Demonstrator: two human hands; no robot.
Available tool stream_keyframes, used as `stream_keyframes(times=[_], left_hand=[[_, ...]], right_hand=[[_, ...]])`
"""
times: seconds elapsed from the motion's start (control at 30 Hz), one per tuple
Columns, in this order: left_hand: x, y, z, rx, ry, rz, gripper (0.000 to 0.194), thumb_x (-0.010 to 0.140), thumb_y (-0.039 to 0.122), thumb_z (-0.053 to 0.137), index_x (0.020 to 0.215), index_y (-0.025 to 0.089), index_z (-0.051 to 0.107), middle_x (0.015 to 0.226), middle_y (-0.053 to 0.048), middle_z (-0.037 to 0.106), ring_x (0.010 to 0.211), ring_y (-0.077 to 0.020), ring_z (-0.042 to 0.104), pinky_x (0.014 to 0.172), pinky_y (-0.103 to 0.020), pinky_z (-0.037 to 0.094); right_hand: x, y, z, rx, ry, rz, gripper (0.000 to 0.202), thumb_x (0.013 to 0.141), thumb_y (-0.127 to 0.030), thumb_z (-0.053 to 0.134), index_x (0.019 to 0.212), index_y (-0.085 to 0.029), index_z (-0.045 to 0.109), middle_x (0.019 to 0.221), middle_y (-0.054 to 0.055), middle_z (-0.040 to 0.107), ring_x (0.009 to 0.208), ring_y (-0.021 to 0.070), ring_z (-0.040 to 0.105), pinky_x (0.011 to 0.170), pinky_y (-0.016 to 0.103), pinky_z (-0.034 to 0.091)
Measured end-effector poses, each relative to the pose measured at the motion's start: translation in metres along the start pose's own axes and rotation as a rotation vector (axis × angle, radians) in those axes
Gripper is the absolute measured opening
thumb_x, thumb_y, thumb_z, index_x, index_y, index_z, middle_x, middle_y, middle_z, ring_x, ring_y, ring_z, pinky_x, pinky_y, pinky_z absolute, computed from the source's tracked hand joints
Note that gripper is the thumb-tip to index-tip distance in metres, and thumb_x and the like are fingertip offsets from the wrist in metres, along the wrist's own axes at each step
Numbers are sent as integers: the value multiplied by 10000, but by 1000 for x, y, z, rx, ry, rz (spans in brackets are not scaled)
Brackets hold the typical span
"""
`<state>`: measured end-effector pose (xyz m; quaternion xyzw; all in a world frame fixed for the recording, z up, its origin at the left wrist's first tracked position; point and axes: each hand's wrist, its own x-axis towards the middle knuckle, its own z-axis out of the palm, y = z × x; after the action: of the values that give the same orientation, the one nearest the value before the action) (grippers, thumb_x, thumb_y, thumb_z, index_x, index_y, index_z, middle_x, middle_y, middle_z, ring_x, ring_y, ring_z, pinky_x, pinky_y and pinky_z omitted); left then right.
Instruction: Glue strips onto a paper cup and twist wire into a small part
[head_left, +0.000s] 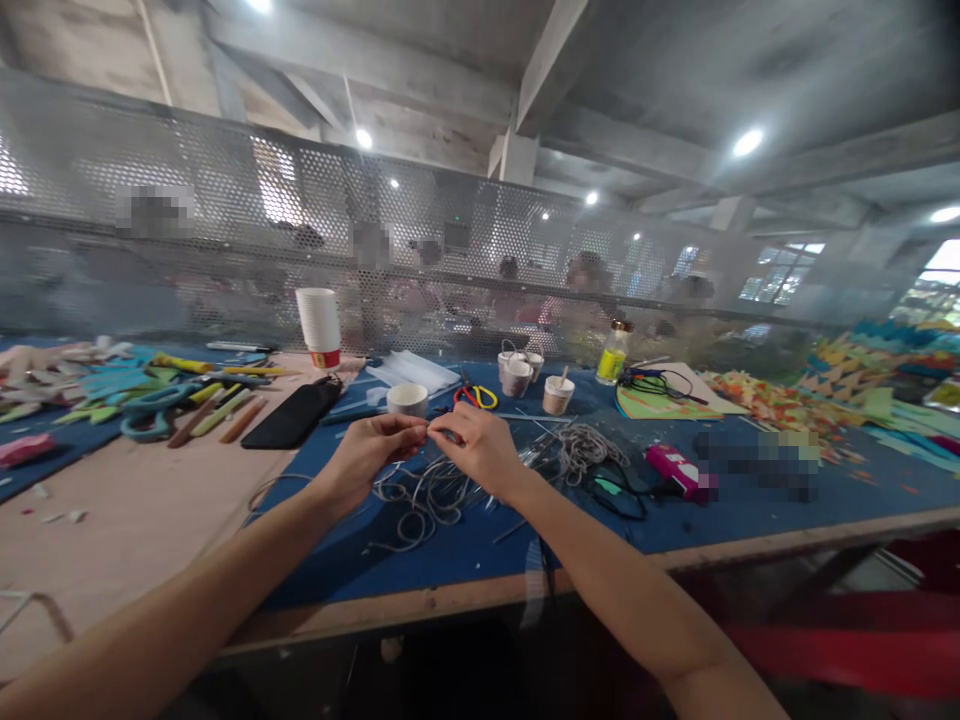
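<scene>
Above the middle of the blue table, my left hand (371, 455) and my right hand (480, 450) meet at the fingertips, each closed in a pinch. Whatever lies between their fingers is too small to make out. Just behind my left hand stands a white paper cup (407, 400). Below and between the hands lie loose loops of grey cord (429, 500), and a tangled bundle of the same cord (589, 452) rests to the right. Pliers with red and yellow handles (476, 395) lie just beyond my right hand.
A stack of paper cups (319, 322), a black phone (292, 412) and blue-handled scissors (154, 408) are at left. Small cups with wire handles (517, 375), a cup holding a stick (558, 394), a yellow-labelled bottle (613, 355) and a magenta box (679, 472) are at right.
</scene>
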<state>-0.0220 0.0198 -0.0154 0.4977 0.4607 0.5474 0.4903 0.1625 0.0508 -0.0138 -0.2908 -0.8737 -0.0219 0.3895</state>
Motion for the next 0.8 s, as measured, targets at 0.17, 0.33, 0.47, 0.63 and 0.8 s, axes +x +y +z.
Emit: stream_keyframes(times=[0.17,0.33,0.47,0.63,0.8], left_hand=[[-1,1,2,189,1,129,214,668,320,785,775,143,730,686,-30,688,584,-126,566,574,-242,435],[-1,1,2,289,-100,158,175,689,305,770,742,148,714,595,-11,643,537,-125,533,530,-236,409],[1,-2,-1,200,-182,117,170,695,304,783,775,165,726,661,-12,669,570,-115,551,561,-224,428],[-1,1,0,54,-207,27,189,692,304,810,783,164,720,695,-7,657,597,-91,552,587,-194,443],[-2,6,0,-132,-156,-61,190,683,268,824,779,151,708,721,-7,649,603,-71,553,570,-154,439]], right_hand=[[1,-1,-1,51,24,11,221,954,-346,523,928,-219,701,824,33,565,754,135,524,691,254,378],[4,3,-2,243,5,116,166,896,-330,613,869,-202,715,766,4,543,665,108,490,656,245,374],[9,12,-3,635,-118,363,223,832,-376,664,854,-161,719,741,7,608,651,108,507,635,238,388],[12,19,-4,891,-183,519,305,731,-425,738,845,-143,717,703,-2,626,644,106,514,644,237,392],[11,14,-2,773,-39,346,237,784,-411,698,889,-199,719,558,-61,403,539,90,353,520,228,275]])
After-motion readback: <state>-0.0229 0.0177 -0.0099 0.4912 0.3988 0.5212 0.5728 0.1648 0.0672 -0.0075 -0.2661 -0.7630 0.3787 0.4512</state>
